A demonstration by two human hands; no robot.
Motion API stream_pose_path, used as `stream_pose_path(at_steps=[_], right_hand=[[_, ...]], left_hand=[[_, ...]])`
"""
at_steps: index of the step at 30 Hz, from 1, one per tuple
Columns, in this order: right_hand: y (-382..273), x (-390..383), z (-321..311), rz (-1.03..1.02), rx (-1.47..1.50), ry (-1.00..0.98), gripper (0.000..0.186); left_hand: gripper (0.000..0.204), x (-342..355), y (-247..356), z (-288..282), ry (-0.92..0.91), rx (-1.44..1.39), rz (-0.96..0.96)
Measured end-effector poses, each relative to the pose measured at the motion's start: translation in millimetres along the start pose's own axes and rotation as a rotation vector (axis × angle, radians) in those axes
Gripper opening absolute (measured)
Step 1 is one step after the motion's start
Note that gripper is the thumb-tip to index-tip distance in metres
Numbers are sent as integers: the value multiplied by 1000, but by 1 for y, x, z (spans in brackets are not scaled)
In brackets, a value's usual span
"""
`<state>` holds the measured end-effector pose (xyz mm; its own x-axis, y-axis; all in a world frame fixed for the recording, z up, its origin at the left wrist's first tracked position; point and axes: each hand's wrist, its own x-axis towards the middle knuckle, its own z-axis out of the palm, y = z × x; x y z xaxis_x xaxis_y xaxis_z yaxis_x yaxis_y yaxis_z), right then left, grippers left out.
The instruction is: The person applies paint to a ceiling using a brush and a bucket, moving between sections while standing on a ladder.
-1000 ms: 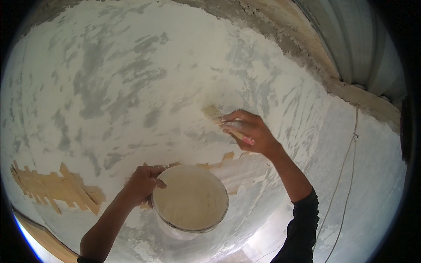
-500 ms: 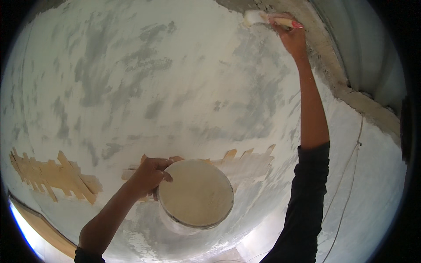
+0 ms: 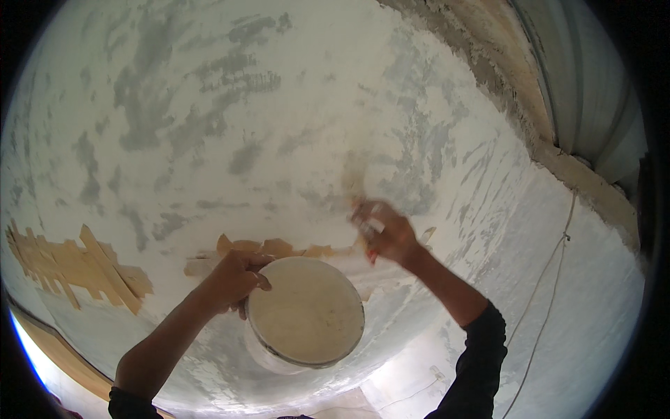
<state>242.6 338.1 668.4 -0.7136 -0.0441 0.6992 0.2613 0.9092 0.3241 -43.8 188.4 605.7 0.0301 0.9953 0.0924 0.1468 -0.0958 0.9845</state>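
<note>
My left hand (image 3: 241,281) grips the rim of a round tub (image 3: 306,311) at its left side, thumb over the edge. Pale cream paint or a similar liquid shows inside the tub. Up and to the right of it, my right hand (image 3: 386,227) is closed round a paintbrush (image 3: 354,183) with a red-tipped handle. The bristles point upward against the wall and are smeared by motion. Behind both hands stands the wall (image 3: 300,126), white with grey patches showing through.
Strips of tan tape or paper (image 3: 84,269) are stuck low on the wall at left, with more behind the tub. A rough bare cement edge (image 3: 502,87) runs along the upper right, beside grey corrugated sheeting (image 3: 593,84). A thin cord (image 3: 544,314) hangs at right.
My right hand has come down and left with the brush, from the cement edge to the wall just above the tub. The left hand and tub have hardly moved.
</note>
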Motion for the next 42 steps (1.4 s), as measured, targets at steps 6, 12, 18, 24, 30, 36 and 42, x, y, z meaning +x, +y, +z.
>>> stream_pose_path(at_steps=[6,12,18,24,30,36,42], right_hand=[[-32,-23,6,-126,9,-40,36],[22,36,-45,146,131,244,24],[38,99,-89,141,146,474,25],[4,77,-47,-77,-13,503,31],[-42,1,46,-125,-173,180,16],[-85,-11,37,-27,0,60,24],[-38,23,23,-112,155,268,29]], left_hand=[[54,1,-13,-2,-17,-43,-42],[50,-3,-19,-1,-11,-3,-47],[50,-8,-28,0,6,-84,-76],[49,-21,-28,-1,43,-30,-91],[48,-25,-41,3,32,-34,-63],[51,-31,-47,6,33,-49,-121],[53,-39,-49,11,30,5,-122]])
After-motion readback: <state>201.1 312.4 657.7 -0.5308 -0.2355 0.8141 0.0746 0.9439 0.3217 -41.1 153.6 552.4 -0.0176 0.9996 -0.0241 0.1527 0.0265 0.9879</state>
